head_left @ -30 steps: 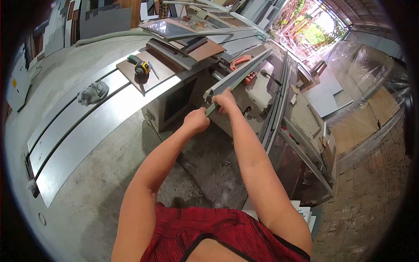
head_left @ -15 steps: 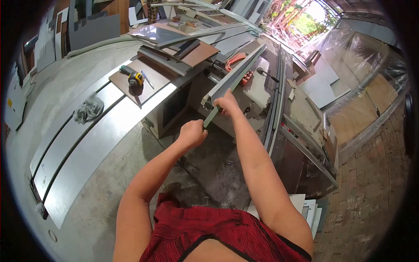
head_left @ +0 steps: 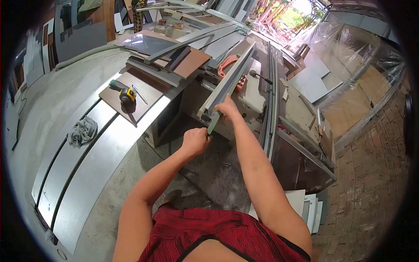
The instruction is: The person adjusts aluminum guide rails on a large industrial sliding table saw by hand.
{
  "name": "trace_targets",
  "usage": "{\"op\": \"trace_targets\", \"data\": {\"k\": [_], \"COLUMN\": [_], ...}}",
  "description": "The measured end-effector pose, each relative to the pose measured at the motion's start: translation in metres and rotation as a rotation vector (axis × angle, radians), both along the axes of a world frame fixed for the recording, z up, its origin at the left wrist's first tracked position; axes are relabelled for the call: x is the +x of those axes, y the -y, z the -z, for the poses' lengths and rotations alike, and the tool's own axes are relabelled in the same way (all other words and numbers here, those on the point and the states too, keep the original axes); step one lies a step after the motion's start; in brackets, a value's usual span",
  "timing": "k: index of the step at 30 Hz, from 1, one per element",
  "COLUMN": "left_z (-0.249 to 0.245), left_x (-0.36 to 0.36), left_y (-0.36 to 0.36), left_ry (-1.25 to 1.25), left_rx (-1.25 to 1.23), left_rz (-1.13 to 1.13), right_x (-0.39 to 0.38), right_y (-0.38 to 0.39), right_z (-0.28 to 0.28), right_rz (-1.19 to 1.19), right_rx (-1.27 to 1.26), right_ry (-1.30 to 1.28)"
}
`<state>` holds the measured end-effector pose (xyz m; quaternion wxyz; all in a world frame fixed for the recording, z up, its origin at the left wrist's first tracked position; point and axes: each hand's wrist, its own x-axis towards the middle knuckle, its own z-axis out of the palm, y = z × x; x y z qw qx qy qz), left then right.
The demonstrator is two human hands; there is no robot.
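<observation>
A long grey metal channel (head_left: pixel 224 87) lies lengthwise over the workbench, its near end facing me. A narrow green strip (head_left: pixel 213 124) runs along its right side and sticks out past that end. My right hand (head_left: pixel 227 108) is closed around the strip beside the channel's end, thumb pointing forward. Nearer to me, my left hand (head_left: pixel 195 142) is closed at the strip's near tip; its fingertips are hidden behind the fist. Beyond my hands, an orange-red curved tool handle (head_left: pixel 227 65) and a red block with holes (head_left: pixel 240 84) lie beside the channel.
To the left, a tape measure (head_left: pixel 127 94) and a pen (head_left: pixel 139 94) rest on a brown board (head_left: pixel 146 104). A grey rag (head_left: pixel 83 132) lies on a long white panel (head_left: pixel 98 150). Long metal profiles (head_left: pixel 271 98) line the bench's right side. Plastic sheeting (head_left: pixel 355 52) hangs at right.
The view has shifted slightly, so the bench and tools appear further left and the rag lower. Both hands keep their grip near the channel's end.
</observation>
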<state>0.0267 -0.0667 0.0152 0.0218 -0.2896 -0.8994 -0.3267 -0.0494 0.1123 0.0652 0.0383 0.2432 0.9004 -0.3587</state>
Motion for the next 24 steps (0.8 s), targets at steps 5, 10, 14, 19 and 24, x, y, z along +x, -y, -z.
{"op": "trace_targets", "data": {"k": [5,10,14,19,24], "left_z": [0.007,0.013,0.011,0.016,0.017], "left_x": [-0.007,-0.022,-0.03,-0.04,-0.046], "left_y": [-0.008,-0.022,-0.032,-0.043,-0.047], "left_ry": [-0.031,-0.038,-0.045,-0.074,-0.085], "left_rx": [-0.003,0.012,0.032,0.016,0.024], "left_rz": [-0.001,-0.012,-0.032,-0.037,-0.04], "right_x": [0.001,0.004,-0.001,0.008,0.006], "right_y": [-0.003,0.001,-0.005,0.008,0.013], "right_z": [0.006,0.004,0.028,0.012,0.011], "right_rz": [0.048,0.026,-0.037,-0.068,0.012], "right_rx": [-0.083,-0.047,0.081,0.162,0.259], "right_ry": [-0.084,-0.012,-0.02,0.088,0.039]}}
